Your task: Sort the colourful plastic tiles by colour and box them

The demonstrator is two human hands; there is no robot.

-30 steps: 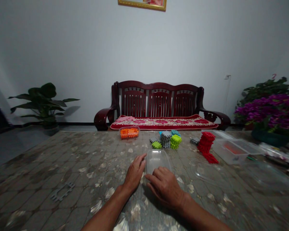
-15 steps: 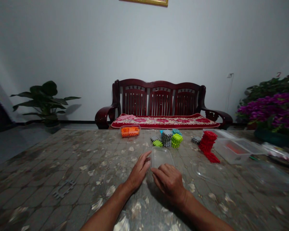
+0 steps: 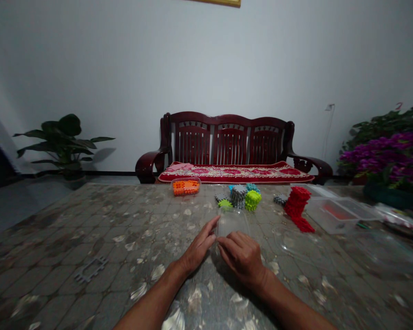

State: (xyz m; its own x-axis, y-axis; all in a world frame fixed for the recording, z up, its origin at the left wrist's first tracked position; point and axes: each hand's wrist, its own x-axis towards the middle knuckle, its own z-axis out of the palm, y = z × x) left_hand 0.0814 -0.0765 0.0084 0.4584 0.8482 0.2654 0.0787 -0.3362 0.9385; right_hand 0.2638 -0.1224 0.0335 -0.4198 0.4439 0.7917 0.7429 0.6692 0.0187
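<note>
A small clear plastic box [image 3: 233,221], slightly smeared, sits just beyond my hands in the middle. My left hand [image 3: 200,244] lies along its left side, fingers stretched out and tips at the edge. At the near edge, my right hand [image 3: 241,256] is curled with its fingers bent, and the box's near part is hidden behind it. Right behind the box are a lime green gear-shaped piece [image 3: 225,203], a grey stack [image 3: 238,197] and a lime green stack [image 3: 253,200] of such pieces.
An orange-filled box [image 3: 186,187] stands at the back. Right are a red stack [image 3: 298,201], a larger clear box [image 3: 332,220] and a transparent lid [image 3: 301,243]. A grey notched frame [image 3: 91,269] lies left. Purple flowers [image 3: 392,156] stand far right.
The clear box's far edge shows slightly higher and now overlaps the green piece. Both hands keep nearly the same place and shape.
</note>
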